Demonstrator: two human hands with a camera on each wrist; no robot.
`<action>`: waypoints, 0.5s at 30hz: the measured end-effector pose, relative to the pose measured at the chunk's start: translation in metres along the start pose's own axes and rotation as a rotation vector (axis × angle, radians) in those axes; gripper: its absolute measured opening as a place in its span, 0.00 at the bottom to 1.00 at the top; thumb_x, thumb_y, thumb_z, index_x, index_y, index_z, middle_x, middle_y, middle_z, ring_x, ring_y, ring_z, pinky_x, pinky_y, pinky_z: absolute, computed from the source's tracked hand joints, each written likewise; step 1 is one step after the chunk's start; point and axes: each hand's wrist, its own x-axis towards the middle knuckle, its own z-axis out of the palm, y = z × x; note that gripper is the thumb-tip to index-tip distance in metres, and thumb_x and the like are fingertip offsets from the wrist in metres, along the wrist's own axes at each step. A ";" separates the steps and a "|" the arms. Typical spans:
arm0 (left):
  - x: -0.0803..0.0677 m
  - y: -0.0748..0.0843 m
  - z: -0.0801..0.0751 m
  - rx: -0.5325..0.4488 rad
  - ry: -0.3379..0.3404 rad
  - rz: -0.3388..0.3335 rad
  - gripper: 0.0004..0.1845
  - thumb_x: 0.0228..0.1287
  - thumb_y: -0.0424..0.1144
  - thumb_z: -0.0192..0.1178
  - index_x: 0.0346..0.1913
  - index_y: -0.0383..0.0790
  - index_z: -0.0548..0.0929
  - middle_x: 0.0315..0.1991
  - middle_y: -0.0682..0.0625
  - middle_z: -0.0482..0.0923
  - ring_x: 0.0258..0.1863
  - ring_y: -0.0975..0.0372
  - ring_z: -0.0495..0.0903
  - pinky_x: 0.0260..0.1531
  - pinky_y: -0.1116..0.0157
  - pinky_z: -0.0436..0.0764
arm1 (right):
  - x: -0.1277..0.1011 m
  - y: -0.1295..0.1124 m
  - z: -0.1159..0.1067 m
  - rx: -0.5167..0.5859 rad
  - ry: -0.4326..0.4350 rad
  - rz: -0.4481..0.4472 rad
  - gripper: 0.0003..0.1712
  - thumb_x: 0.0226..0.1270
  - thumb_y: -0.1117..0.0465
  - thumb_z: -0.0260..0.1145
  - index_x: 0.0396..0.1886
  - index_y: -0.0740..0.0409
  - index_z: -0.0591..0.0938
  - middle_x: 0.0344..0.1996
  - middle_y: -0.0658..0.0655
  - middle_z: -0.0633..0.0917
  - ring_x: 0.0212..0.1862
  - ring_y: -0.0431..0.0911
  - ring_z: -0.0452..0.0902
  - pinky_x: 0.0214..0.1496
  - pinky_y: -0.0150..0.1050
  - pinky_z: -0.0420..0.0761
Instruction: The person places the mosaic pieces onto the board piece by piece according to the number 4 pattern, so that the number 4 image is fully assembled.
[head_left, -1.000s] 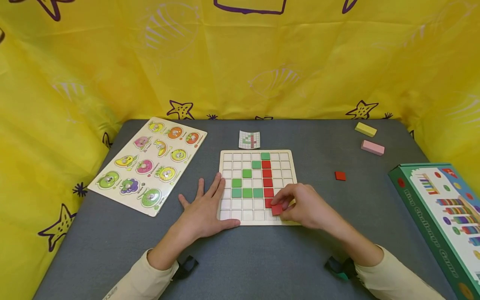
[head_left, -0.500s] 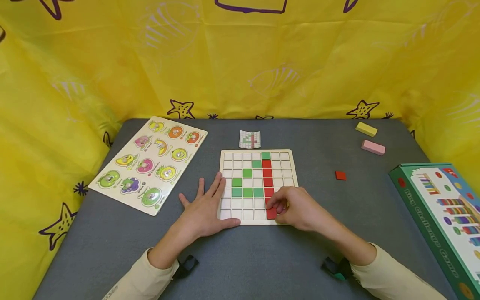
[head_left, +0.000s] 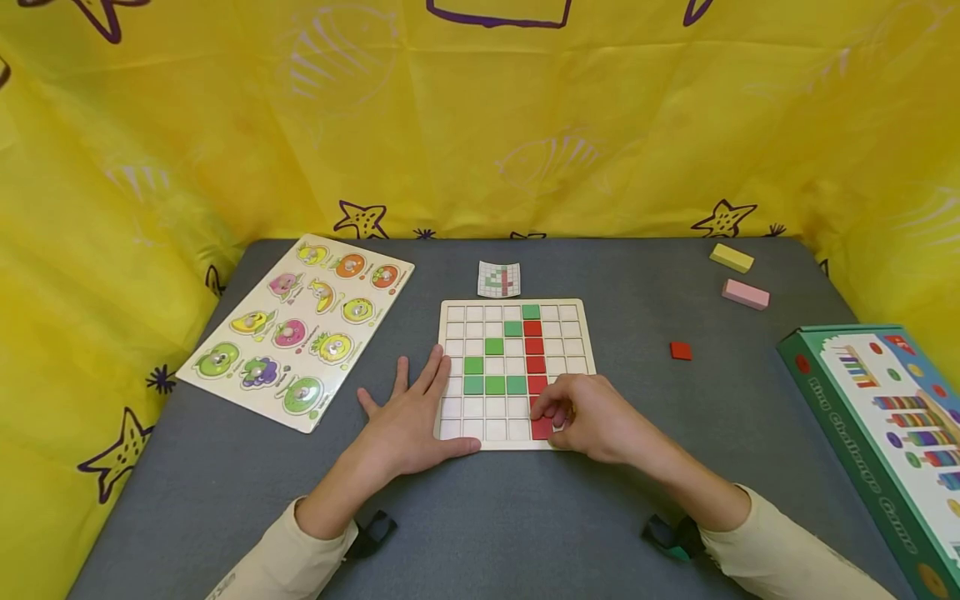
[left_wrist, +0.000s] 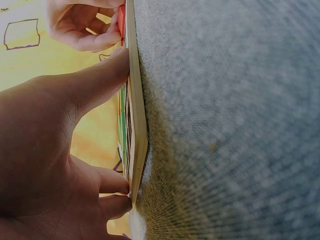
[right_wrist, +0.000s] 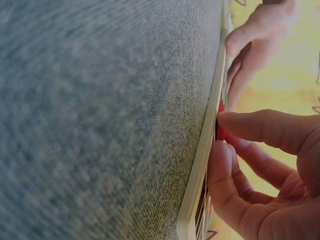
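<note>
A wooden grid board lies flat in the middle of the table, with several green tiles and a column of red tiles in its squares. My right hand pinches a red tile at the bottom of that column. In the right wrist view this tile is between the fingertips, at the board's surface; whether it lies fully in its square is hard to tell. Spread and straight, the fingers of my left hand touch the board's left edge, and its thumb rests on the front left corner.
Behind the board lies a small pattern card. One loose red tile is to the right. A fruit puzzle board lies at left. Further right are a yellow block, a pink block and a green game box.
My right hand has brought the red tile slightly left and toward me, from a tilt over the board down to the column's bottom square. The left hand has stayed still.
</note>
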 end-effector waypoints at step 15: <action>0.000 0.001 0.000 0.006 -0.010 -0.006 0.66 0.54 0.73 0.70 0.86 0.46 0.47 0.87 0.53 0.34 0.83 0.34 0.35 0.57 0.13 0.36 | -0.001 0.000 -0.005 -0.018 0.005 0.010 0.16 0.49 0.72 0.79 0.37 0.51 0.90 0.30 0.46 0.84 0.33 0.42 0.78 0.35 0.33 0.79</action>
